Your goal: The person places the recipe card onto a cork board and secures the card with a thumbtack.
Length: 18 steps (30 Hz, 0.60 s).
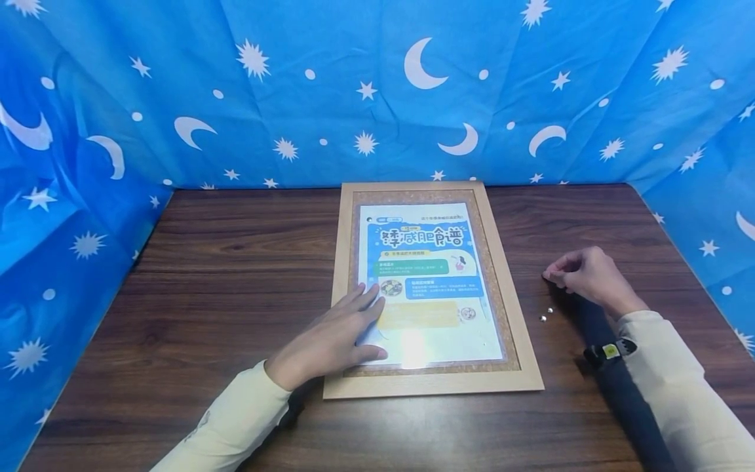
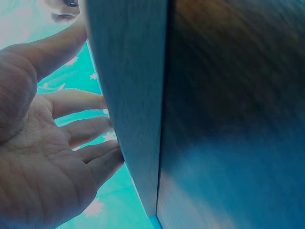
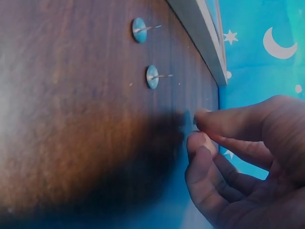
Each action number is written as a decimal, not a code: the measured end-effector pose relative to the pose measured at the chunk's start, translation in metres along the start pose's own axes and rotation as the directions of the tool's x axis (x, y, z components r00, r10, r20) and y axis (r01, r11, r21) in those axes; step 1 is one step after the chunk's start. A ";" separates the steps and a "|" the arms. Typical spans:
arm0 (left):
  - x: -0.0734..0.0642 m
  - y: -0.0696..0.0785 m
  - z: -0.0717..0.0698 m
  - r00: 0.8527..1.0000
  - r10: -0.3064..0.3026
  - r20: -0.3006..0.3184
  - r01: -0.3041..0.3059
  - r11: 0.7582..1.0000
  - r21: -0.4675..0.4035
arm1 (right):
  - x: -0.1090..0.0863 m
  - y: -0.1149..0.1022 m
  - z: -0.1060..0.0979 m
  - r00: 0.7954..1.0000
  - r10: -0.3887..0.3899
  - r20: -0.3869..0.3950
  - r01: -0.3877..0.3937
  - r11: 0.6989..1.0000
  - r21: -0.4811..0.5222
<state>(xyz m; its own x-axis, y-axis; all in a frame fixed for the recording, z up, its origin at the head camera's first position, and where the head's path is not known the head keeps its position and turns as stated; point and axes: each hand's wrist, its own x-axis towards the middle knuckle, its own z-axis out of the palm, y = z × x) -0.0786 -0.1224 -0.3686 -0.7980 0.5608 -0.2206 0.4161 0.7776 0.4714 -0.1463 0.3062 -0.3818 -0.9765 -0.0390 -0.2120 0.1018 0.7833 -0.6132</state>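
A printed sheet [image 1: 433, 344] with blue, green and yellow panels lies on a cork board [image 1: 512, 357] in a pale wooden frame [image 1: 436, 383]. My left hand [image 1: 333, 337] rests with spread fingers on the left side of the frame and the sheet. To the right of the board, my right hand [image 1: 590, 278] pinches a thumbtack [image 3: 188, 121] low over the table, its head partly hidden by the fingertips. Two more thumbtacks, one [image 3: 139, 30] farther from my right hand and the other [image 3: 152, 77] nearer, lie on their heads with points up.
The dark wood-grain table [image 1: 236, 262] carries the board near its middle. A blue curtain [image 1: 377, 98] with white moons and stars hangs behind and at both sides. A watch [image 1: 610, 352] sits on my right wrist.
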 end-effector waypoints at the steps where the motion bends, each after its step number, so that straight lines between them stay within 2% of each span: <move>1: 0.000 0.000 0.000 1.000 0.000 0.000 0.000 1.000 0.001 | 0.000 -0.001 0.000 1.000 -0.009 -0.011 0.009 1.000 -0.005; 7: 0.000 -0.001 0.000 1.000 0.005 -0.007 -0.005 1.000 0.002 | 0.005 -0.009 -0.001 0.997 -0.058 -0.051 0.058 0.998 -0.018; 18: -0.001 0.000 0.000 1.000 0.007 -0.009 -0.007 1.000 0.015 | 0.018 -0.034 0.002 0.989 -0.139 -0.057 0.140 0.990 0.019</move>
<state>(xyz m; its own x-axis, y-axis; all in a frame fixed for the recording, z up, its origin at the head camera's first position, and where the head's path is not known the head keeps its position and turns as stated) -0.0778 -0.1231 -0.3689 -0.7986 0.5641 -0.2096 0.4286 0.7777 0.4599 -0.1670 0.2776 -0.3662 -0.9904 -0.1118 -0.0812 -0.0322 0.7581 -0.6513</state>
